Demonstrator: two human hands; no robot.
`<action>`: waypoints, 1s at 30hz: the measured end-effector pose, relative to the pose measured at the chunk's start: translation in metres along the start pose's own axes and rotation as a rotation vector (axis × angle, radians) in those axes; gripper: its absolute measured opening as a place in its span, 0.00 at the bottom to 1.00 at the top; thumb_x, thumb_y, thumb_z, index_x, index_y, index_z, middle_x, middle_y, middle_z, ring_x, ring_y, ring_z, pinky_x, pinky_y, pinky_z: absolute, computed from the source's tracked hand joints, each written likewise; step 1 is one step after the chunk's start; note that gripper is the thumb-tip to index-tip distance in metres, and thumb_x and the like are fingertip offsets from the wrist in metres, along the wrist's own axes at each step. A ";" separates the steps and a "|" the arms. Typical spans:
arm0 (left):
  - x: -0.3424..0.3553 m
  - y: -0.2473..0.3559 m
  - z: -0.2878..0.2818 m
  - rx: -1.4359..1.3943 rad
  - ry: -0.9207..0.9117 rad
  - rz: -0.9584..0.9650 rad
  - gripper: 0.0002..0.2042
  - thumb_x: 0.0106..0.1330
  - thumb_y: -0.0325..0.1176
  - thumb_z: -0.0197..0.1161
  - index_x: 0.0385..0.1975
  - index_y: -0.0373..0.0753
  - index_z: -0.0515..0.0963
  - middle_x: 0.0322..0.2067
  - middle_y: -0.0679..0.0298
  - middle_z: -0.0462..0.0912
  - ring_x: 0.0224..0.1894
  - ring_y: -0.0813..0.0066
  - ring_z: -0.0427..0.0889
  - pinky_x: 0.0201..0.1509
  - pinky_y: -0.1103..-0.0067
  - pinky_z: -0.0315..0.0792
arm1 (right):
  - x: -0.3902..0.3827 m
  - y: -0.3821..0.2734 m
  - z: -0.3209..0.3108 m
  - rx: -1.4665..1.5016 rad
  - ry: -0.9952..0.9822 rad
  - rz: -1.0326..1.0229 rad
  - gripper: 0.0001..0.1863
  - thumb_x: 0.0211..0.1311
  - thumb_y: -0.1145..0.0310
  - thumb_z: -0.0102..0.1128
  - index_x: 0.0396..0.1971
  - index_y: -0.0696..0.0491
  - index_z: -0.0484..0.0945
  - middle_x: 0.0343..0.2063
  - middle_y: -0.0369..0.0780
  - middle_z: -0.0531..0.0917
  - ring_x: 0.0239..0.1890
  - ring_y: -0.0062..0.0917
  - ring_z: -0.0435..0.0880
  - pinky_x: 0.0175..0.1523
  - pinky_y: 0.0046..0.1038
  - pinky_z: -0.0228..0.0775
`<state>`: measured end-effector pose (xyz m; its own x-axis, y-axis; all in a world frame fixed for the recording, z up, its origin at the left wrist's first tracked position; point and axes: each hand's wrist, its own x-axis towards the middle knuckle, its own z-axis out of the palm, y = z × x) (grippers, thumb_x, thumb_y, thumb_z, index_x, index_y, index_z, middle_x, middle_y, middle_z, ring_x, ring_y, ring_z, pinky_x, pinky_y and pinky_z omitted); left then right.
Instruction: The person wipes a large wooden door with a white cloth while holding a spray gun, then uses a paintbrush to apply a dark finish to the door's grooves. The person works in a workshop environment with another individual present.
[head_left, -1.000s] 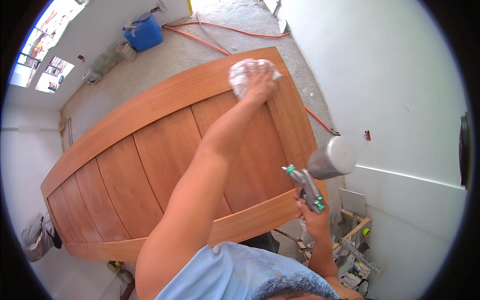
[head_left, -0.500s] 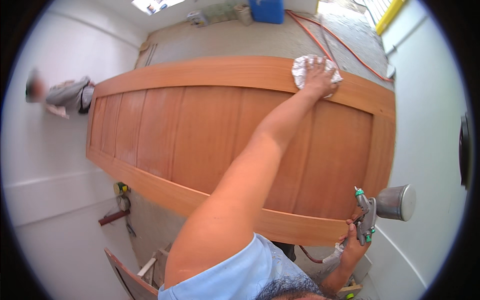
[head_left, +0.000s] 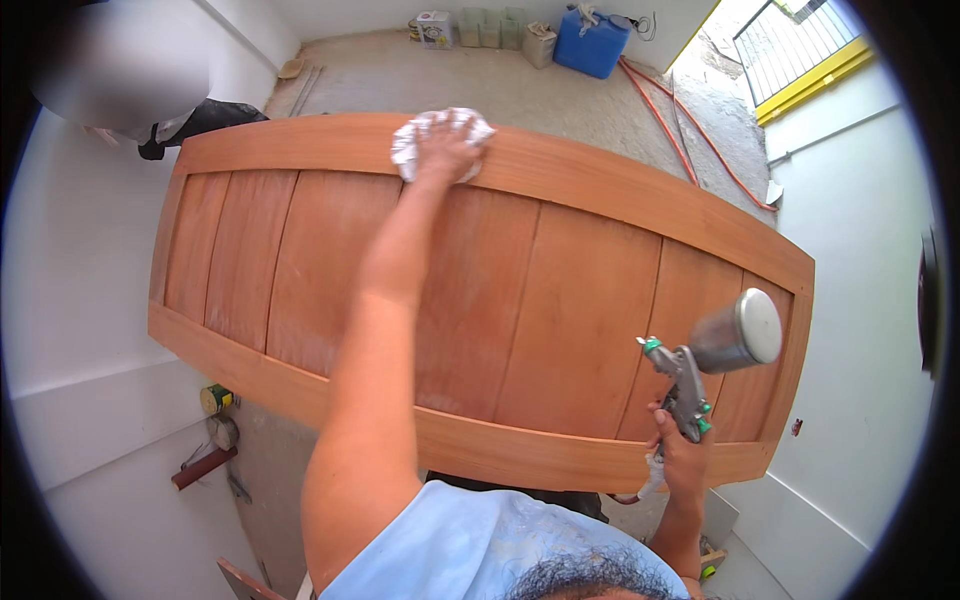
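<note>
A panelled wooden door (head_left: 585,300) lies across the middle of the view, with vertical boards inside a wide frame. My left hand (head_left: 448,150), fingers curved and slightly apart, presses and grips a crumpled white cloth (head_left: 405,155) on the far rail, left of the middle; my forearm crosses the boards. My right hand (head_left: 683,455) is closed around the handle of a silver spray gun (head_left: 683,385) with green fittings and a metal cup (head_left: 735,330), held over the door's near right part. A white wrapping hangs below the grip, with a hose partly hidden.
A person (head_left: 215,120), partly blurred, is beyond the door's left end. Behind are a blue jerrycan (head_left: 590,45), small containers, orange hoses (head_left: 685,135) and a yellow-framed gate (head_left: 810,80). Cans and tools (head_left: 220,430) lie lower left; walls (head_left: 850,300) flank both sides.
My left hand has moved the cloth leftward along the far rail, away from the right corner. My view has swung round, and the spray gun is a little higher than half a second ago.
</note>
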<state>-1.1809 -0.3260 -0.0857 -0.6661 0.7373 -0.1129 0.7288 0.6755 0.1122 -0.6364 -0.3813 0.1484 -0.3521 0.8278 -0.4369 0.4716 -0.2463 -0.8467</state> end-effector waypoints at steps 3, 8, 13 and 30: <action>0.026 -0.155 0.032 0.009 0.080 -0.146 0.38 0.70 0.74 0.31 0.78 0.65 0.54 0.80 0.65 0.45 0.81 0.55 0.40 0.80 0.49 0.32 | -0.003 -0.010 0.062 0.040 -0.061 -0.008 0.15 0.67 0.74 0.67 0.51 0.62 0.79 0.38 0.41 0.87 0.30 0.15 0.82 0.28 0.19 0.76; 0.012 -0.230 0.010 0.026 0.205 -0.459 0.33 0.74 0.63 0.44 0.76 0.59 0.58 0.78 0.59 0.53 0.78 0.52 0.53 0.77 0.46 0.46 | -0.011 -0.018 0.065 0.064 -0.050 -0.005 0.16 0.67 0.75 0.67 0.52 0.61 0.79 0.41 0.41 0.87 0.30 0.15 0.81 0.29 0.19 0.75; -0.027 -0.036 0.033 -0.049 0.222 -0.044 0.34 0.75 0.59 0.44 0.73 0.44 0.63 0.76 0.50 0.55 0.79 0.49 0.49 0.77 0.43 0.38 | -0.009 -0.013 0.065 0.051 -0.046 0.067 0.23 0.68 0.74 0.66 0.61 0.59 0.74 0.40 0.36 0.85 0.31 0.12 0.80 0.31 0.18 0.74; -0.207 0.141 0.052 -0.272 0.173 0.796 0.33 0.69 0.52 0.58 0.69 0.36 0.68 0.70 0.60 0.69 0.75 0.59 0.62 0.79 0.52 0.46 | -0.012 -0.020 0.067 0.036 -0.018 0.096 0.21 0.68 0.74 0.66 0.59 0.60 0.75 0.44 0.39 0.86 0.32 0.13 0.79 0.34 0.18 0.74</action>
<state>-0.9320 -0.3833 -0.0981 -0.0037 0.9682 0.2501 0.9406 -0.0816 0.3297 -0.6961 -0.4203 0.1502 -0.3213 0.7901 -0.5220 0.4746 -0.3426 -0.8108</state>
